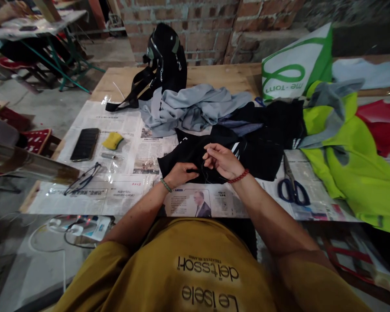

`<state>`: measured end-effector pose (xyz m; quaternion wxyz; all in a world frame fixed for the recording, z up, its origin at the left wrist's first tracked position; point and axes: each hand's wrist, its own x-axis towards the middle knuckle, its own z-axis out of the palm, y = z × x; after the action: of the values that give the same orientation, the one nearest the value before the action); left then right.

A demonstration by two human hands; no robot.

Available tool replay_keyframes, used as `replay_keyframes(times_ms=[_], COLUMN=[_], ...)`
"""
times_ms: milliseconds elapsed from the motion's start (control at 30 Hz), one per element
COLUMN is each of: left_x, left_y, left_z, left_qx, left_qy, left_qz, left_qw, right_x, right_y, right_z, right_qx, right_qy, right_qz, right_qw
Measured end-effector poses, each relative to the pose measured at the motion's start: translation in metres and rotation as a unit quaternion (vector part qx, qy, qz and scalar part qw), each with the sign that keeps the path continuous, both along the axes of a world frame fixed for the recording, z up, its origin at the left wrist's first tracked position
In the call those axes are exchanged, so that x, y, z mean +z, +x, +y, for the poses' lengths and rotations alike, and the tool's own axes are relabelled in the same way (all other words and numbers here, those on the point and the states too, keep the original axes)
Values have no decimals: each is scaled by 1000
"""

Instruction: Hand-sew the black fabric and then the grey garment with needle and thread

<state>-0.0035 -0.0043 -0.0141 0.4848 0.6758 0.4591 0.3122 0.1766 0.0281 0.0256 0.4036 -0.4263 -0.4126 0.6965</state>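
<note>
Mustard shirt (195,238) foremost, left hand (179,174) grips black cloth (182,152) (scissors (292,184) nearby), right hand (225,161) pinched.

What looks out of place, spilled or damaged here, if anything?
Nothing stands out. The black cloth in the left hand lies rumpled and the gray cloth is loosely heaped, but that seems ordinary clutter; no spill or damage shows.
</note>
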Motion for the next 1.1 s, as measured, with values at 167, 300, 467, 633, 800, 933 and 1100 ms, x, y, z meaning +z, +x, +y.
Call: replay_keyframes(times_ms=[167, 300, 467, 633, 800, 933, 1100], left_x=[1, 0, 1, 2, 0, 0, 3], left_y=[-2, -3, -3, -3, -3, -3, -3], left_z=[1, 2, 2, 2, 3, 3, 2], left_qx=[3, 11, 15, 16, 16, 17, 12], left_qy=[-33, -54, -71, -72, -73, -63, -59], left_qz=[-16, -24, -22, -29, -26, -14, -6], left_qw=[999, 998, 997, 997, 997, 998, 998], right_x=[8, 13, 34, 56, 72, 85, 96], right_y=[4, 7, 23, 37, 47, 55, 60], right_z=[18, 37, 62, 82, 94, 97, 99], right_qx=[-2, -72, -68, -27, -38, -50, -76], right_qy=[63, 262, 524, 623, 619, 592, 564], right_qz=[18, -125, -356, -460, -509, -507, -497], right_qw=[998, 954, 771, 633, 597, 624, 655])
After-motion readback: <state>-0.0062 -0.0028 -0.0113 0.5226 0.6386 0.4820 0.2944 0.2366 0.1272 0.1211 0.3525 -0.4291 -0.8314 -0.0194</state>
